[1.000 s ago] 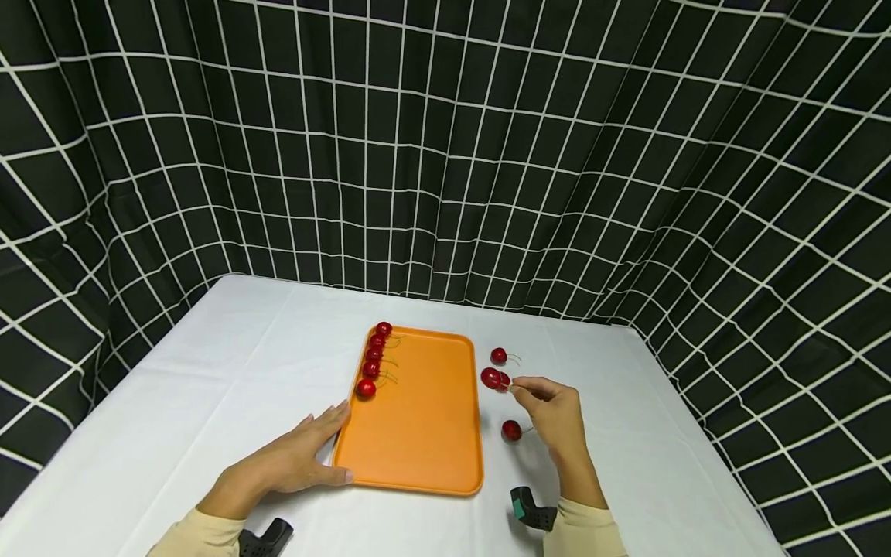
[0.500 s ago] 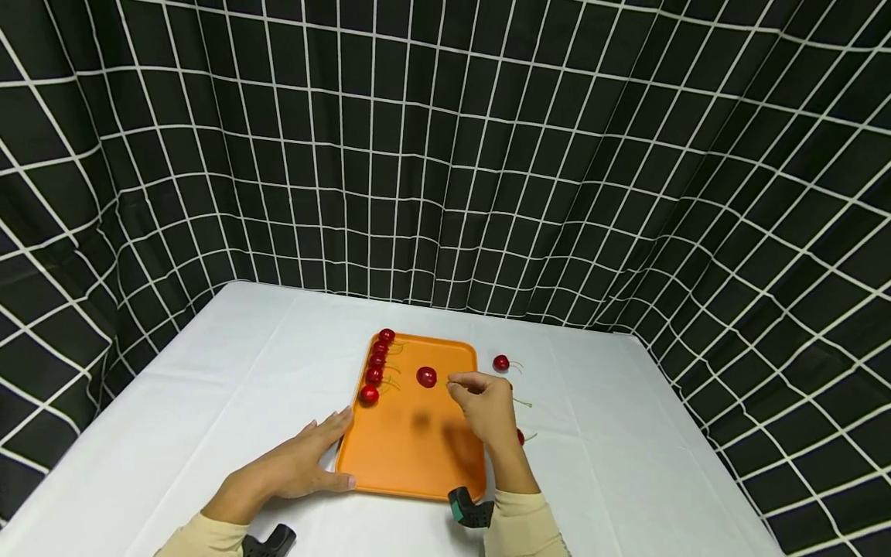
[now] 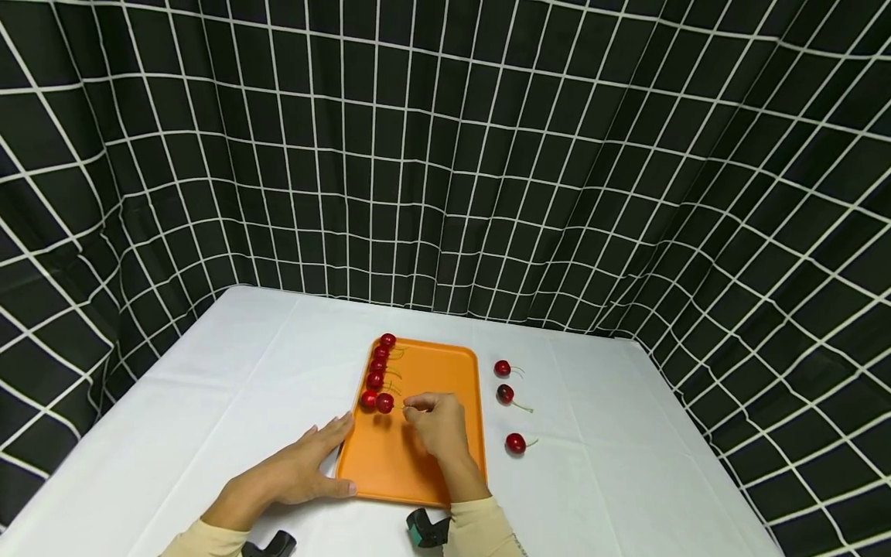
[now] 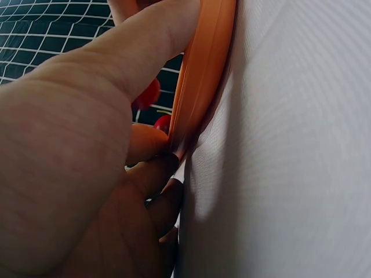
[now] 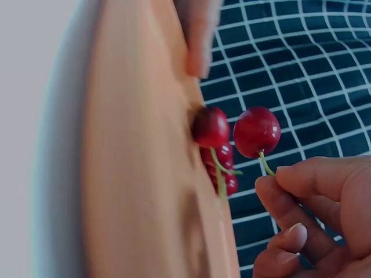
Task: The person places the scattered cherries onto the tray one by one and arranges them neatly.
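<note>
The held cherry [image 3: 384, 403] has moved leftward, the right hand [image 3: 440, 425] pinching its stem [image 5: 266, 165] by fingers; placing seems to need lowering onto the tray [image 3: 442, 367] beneath them. Left hand's [image 3: 299, 468] fingers lie extended.

Left hand [image 3: 302, 464] at left edge of orange tray [image 3: 369, 460], thumb at near corner. Five lined-up cherries [image 3: 376, 379] along same edge. Right hand [image 3: 440, 424] over tray, holding another cherry [image 3: 384, 403] beside row's nearest. Three loose cherries [image 3: 515, 443] right of tray, on white tabletop [image 3: 626, 464]. Black grid curtain [image 3: 390, 155] behind.
</note>
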A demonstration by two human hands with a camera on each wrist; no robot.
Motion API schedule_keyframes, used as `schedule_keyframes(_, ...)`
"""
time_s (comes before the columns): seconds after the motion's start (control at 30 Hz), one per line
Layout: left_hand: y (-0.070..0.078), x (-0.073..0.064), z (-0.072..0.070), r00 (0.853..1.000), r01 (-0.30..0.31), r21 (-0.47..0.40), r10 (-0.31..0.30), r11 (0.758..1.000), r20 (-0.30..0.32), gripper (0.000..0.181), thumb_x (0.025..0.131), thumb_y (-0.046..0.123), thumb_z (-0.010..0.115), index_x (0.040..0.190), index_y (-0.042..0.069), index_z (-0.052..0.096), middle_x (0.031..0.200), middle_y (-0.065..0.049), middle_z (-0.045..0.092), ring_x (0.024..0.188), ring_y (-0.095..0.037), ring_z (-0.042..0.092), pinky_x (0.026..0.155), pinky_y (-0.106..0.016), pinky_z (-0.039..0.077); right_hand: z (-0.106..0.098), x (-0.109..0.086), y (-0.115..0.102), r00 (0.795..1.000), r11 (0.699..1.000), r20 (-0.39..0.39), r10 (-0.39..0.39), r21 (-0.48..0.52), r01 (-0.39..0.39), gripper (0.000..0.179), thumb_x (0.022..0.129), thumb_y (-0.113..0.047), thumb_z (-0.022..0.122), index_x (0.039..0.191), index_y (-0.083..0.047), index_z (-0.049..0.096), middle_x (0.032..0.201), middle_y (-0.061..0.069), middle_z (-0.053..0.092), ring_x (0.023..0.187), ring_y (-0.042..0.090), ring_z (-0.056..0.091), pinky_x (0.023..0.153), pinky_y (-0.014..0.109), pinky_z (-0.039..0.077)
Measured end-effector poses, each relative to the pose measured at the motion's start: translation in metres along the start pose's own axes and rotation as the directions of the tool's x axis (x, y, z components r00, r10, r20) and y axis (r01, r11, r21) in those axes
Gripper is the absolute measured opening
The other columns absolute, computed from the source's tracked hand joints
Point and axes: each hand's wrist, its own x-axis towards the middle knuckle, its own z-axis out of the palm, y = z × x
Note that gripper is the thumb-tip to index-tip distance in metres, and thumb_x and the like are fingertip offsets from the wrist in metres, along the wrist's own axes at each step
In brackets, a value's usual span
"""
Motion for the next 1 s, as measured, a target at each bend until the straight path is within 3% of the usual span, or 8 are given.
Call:
schedule_keyframes(0.4, -0.001, 0.001, 0.001, 1.000, -0.014, -0.012, 0.014, 1.000, -0.002, 0.105, 0.073, 0.057, 0.076, 0.151, 0.005, 0.030, 0.157, -0.013, 0.020, 0.142, -0.041, 0.012, 0.113, -0.056, 0.007, 0.019, -0.007, -0.001, 0.999, 0.986, 0.041, 0.008, -0.169, -0.001, 0.004, 0.079, -0.017, 0.079, 0.077, -0.014, 0.079, 0.082, -0.009, 0.069, 0.093, 0.024, 0.058, 0.070, 0.032, 0.049)
schedule_keyframes(0.53, 0.000, 0.000, 0.000, 1.000, -0.021, -0.008, 0.021, 1.000, -0.006, 0.105, 0.073, 0.057, 0.077, 0.151, 0.004, 0.030, 0.157, -0.013, 0.020, 0.142, -0.039, 0.013, 0.113, -0.056, 0.007, 0.021, -0.007, -0.002, 0.998, 0.980, 0.055, -0.028, -0.196, 0.038, 0.004, 0.077, -0.013, 0.078, 0.075, -0.017, 0.080, 0.083, -0.008, 0.070, 0.095, 0.025, 0.061, 0.077, 0.035, 0.051)
schedule_keyframes(0.67, -0.001, -0.001, 0.000, 1.000, -0.024, -0.008, 0.024, 1.000, -0.010, 0.104, 0.073, 0.056, 0.077, 0.151, 0.005, 0.030, 0.157, -0.013, 0.020, 0.142, -0.040, 0.012, 0.113, -0.056, 0.007, 0.024, -0.005, -0.003, 0.996, 0.975, 0.065, -0.057, -0.209, 0.070, 0.006, 0.075, -0.011, 0.079, 0.076, -0.017, 0.080, 0.082, -0.008, 0.070, 0.091, 0.019, 0.063, 0.076, 0.033, 0.053)
schedule_keyframes(1.0, 0.000, -0.001, -0.001, 1.000, -0.024, -0.010, 0.024, 1.000, -0.010, 0.104, 0.074, 0.055, 0.078, 0.152, 0.007, 0.029, 0.157, -0.012, 0.020, 0.142, -0.041, 0.012, 0.113, -0.056, 0.007, 0.032, -0.002, -0.003, 0.996, 0.975, 0.061, -0.066, -0.211, 0.077, 0.008, 0.076, -0.010, 0.080, 0.075, -0.018, 0.079, 0.080, -0.011, 0.070, 0.092, 0.017, 0.064, 0.081, 0.036, 0.053)
